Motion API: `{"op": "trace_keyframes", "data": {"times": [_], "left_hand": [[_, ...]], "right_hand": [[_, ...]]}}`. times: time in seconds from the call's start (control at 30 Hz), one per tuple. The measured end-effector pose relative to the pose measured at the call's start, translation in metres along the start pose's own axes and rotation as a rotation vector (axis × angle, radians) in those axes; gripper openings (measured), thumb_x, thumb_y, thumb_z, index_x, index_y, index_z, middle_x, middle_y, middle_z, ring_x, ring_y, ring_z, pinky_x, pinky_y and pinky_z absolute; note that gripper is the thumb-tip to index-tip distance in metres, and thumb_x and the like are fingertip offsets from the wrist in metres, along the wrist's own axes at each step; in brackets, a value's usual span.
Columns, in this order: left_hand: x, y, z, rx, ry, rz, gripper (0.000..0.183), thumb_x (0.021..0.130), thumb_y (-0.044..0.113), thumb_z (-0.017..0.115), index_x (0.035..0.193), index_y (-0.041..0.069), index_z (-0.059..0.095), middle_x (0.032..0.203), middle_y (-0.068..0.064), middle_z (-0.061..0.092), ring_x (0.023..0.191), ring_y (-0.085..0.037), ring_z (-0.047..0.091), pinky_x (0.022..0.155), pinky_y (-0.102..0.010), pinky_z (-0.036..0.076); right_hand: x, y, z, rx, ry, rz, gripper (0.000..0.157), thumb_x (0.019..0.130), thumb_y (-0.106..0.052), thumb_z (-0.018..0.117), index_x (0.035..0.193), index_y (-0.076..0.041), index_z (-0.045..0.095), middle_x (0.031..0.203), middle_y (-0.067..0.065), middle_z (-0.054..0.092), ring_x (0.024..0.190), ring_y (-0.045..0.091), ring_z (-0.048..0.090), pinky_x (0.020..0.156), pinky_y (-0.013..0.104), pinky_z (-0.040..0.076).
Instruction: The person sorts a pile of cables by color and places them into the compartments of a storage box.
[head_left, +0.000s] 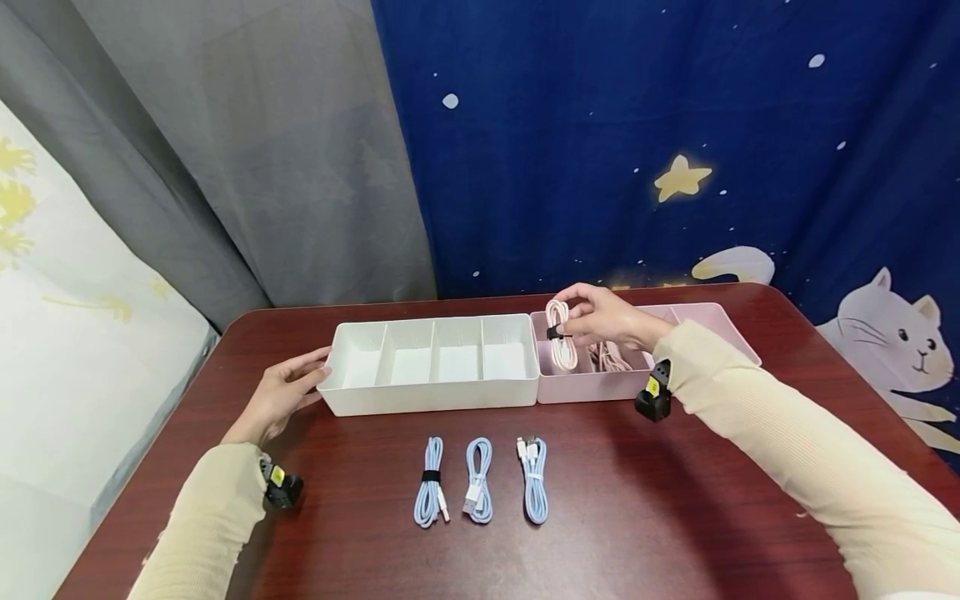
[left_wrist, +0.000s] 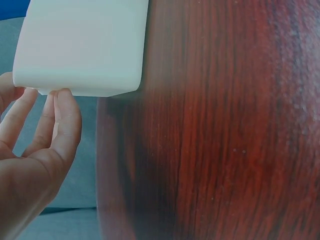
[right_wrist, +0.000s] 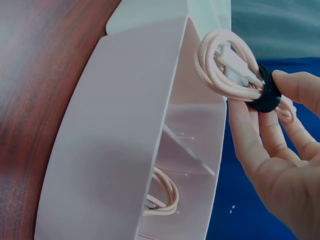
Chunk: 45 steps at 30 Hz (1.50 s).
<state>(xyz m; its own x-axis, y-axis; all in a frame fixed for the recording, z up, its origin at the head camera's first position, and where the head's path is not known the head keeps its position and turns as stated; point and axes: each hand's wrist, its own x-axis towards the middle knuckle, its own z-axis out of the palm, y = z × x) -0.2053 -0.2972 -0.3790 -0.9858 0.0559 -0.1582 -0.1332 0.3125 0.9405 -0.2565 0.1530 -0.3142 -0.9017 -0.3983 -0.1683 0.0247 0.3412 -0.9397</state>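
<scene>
My right hand [head_left: 606,317] pinches a coiled pink cable [right_wrist: 227,67] by its black strap, thumb on one side and fingers on the other. The coil hangs upright over the leftmost compartment of a pink divided box [head_left: 592,386]. Another pink cable [head_left: 609,358] lies in a compartment of that box, partly hidden behind the right hand. My left hand [head_left: 281,392] touches the left end of a white divided box [head_left: 442,398] with fairly straight fingers. In the left wrist view its fingertips rest against the edge of the white box [left_wrist: 82,47]. The two boxes stand end to end.
Three coiled blue cables lie in front of the white box: one with a black strap [head_left: 431,477], one in the middle [head_left: 478,479], one on the right [head_left: 535,483]. Under everything is a dark red wooden table [head_left: 360,550]. Grey and blue curtains [head_left: 562,167] hang behind.
</scene>
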Motion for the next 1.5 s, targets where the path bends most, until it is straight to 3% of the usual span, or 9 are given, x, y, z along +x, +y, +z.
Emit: {"op": "trace_keyframes", "data": {"times": [0.33, 0.6, 0.9, 1.13, 1.5], "left_hand": [[0.0, 0.0, 0.001, -0.006, 0.005, 0.0, 0.057, 0.088, 0.03, 0.055, 0.137, 0.01, 0.034, 0.125, -0.018, 0.04, 0.091, -0.003, 0.053, 0.086, -0.04, 0.042], [0.001, 0.0, 0.002, -0.003, 0.008, 0.001, 0.057, 0.088, 0.031, 0.055, 0.137, 0.01, 0.034, 0.126, -0.019, 0.038, 0.093, -0.004, 0.052, 0.086, -0.04, 0.042], [0.001, 0.002, 0.003, -0.004, 0.012, 0.002, 0.058, 0.088, 0.032, 0.055, 0.137, 0.011, 0.035, 0.125, -0.017, 0.04, 0.092, -0.003, 0.052, 0.085, -0.038, 0.043], [0.0, 0.003, 0.003, 0.005, 0.014, -0.003, 0.057, 0.088, 0.031, 0.055, 0.137, 0.01, 0.035, 0.124, -0.018, 0.04, 0.092, -0.004, 0.052, 0.086, -0.039, 0.042], [-0.001, 0.001, 0.002, -0.003, 0.014, -0.005, 0.058, 0.088, 0.031, 0.055, 0.137, 0.009, 0.034, 0.125, -0.018, 0.039, 0.091, -0.003, 0.052, 0.086, -0.04, 0.041]], "right_hand": [[0.007, -0.002, -0.003, -0.031, -0.003, 0.053, 0.047, 0.08, 0.005, 0.059, 0.121, 0.006, 0.037, 0.084, 0.007, 0.055, 0.074, 0.014, 0.055, 0.075, 0.042, 0.049], [0.013, 0.001, -0.01, -0.015, -0.055, 0.055, 0.045, 0.079, 0.008, 0.059, 0.118, 0.008, 0.035, 0.081, 0.006, 0.054, 0.074, 0.015, 0.055, 0.071, 0.038, 0.051], [0.017, 0.004, -0.01, 0.008, -0.033, 0.046, 0.046, 0.079, 0.009, 0.059, 0.118, 0.008, 0.035, 0.083, 0.009, 0.054, 0.073, 0.013, 0.054, 0.07, 0.038, 0.051], [0.022, 0.011, -0.005, 0.013, -0.043, 0.043, 0.045, 0.077, 0.01, 0.059, 0.116, 0.009, 0.035, 0.078, 0.008, 0.054, 0.071, 0.014, 0.056, 0.071, 0.041, 0.051], [0.026, 0.016, 0.008, -0.069, -0.008, 0.096, 0.043, 0.077, 0.01, 0.059, 0.114, 0.007, 0.036, 0.074, 0.007, 0.048, 0.067, 0.017, 0.056, 0.068, 0.04, 0.052]]}}
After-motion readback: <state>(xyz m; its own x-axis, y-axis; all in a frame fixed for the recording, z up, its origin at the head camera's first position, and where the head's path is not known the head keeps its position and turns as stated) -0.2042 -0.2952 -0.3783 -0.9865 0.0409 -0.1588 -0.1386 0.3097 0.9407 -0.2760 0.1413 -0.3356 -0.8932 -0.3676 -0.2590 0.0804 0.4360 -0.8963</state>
